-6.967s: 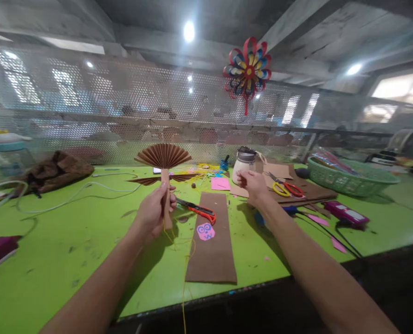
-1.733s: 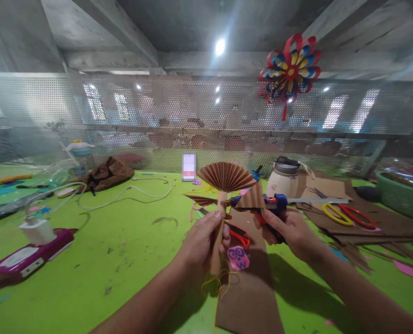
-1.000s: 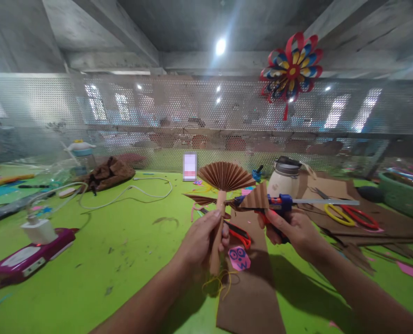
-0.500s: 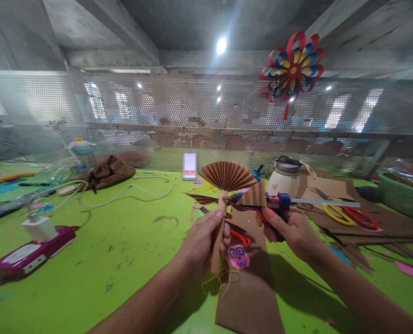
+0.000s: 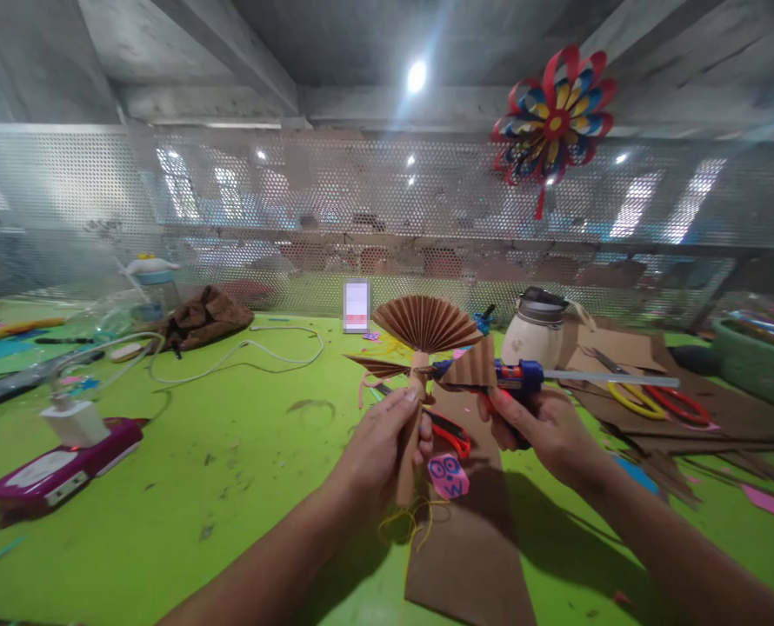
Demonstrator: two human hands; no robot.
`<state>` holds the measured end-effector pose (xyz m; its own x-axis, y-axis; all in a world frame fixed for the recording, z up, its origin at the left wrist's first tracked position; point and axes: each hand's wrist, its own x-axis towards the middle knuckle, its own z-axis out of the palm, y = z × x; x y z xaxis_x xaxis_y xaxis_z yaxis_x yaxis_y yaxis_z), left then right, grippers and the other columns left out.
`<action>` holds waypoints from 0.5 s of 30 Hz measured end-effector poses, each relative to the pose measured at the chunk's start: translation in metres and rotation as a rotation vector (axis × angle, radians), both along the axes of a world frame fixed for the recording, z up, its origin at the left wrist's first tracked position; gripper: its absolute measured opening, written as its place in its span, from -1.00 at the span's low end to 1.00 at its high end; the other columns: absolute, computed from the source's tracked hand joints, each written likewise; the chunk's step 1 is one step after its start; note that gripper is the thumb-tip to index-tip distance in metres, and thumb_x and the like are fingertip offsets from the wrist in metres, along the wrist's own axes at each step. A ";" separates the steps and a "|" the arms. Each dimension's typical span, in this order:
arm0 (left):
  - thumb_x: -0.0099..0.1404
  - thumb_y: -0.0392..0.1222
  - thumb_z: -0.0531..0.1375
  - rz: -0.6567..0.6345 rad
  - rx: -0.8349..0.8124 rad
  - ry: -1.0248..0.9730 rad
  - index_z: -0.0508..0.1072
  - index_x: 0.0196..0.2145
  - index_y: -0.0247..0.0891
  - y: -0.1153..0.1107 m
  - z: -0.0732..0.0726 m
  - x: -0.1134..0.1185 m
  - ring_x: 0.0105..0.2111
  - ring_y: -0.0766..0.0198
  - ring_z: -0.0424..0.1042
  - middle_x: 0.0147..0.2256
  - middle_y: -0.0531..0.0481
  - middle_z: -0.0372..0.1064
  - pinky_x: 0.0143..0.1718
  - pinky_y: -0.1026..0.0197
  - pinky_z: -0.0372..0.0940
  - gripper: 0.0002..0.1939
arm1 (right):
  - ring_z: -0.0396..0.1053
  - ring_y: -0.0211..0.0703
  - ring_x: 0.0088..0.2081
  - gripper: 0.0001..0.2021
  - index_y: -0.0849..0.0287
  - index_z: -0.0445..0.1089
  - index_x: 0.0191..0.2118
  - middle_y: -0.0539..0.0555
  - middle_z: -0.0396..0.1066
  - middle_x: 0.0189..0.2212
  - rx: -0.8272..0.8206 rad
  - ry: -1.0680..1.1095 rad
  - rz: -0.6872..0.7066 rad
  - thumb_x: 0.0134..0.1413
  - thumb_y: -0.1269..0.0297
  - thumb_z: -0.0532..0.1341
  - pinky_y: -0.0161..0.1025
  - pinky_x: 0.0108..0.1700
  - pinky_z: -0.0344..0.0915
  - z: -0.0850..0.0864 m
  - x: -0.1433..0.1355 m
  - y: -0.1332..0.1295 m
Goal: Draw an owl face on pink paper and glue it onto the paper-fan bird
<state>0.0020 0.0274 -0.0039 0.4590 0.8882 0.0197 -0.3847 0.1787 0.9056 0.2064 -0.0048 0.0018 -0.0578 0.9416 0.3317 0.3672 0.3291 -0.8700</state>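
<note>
My left hand (image 5: 387,439) is closed round a rolled brown paper tube (image 5: 408,465). A pleated paper fan (image 5: 426,323) spreads from the tube's top, and smaller folded pieces stick out at both sides. My right hand (image 5: 543,426) grips a blue glue gun (image 5: 521,376) with a clear glue stick (image 5: 609,379) protruding from its back. The gun's nozzle end is at the tube, partly hidden behind the right folded paper piece (image 5: 469,369). Below the tube are a red utility knife (image 5: 452,435), a pink paper face (image 5: 449,476) and yellow string (image 5: 410,522).
Brown cardboard (image 5: 471,565) lies in front of me on the green table (image 5: 230,522). At left are a purple power strip (image 5: 67,469) with a white charger and a cable. A cream jar (image 5: 531,330), yellow-handled scissors (image 5: 635,402) and a green basket (image 5: 758,365) stand or lie at right.
The view has tilted slightly, so the far things sit a little higher. Both hands keep their hold, with the glue gun still at the tube.
</note>
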 end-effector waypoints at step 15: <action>0.37 -0.11 0.10 -0.060 -0.050 -0.081 0.30 -0.28 -0.30 -0.001 0.005 -0.003 -0.61 0.43 0.25 -0.52 0.06 0.26 -0.60 0.43 0.11 -0.82 | 0.20 -0.25 -0.60 -0.56 0.21 0.35 -0.40 -0.01 0.26 -0.69 -0.029 0.083 0.069 0.21 -0.11 0.08 -0.25 -0.48 0.13 -0.003 0.007 0.000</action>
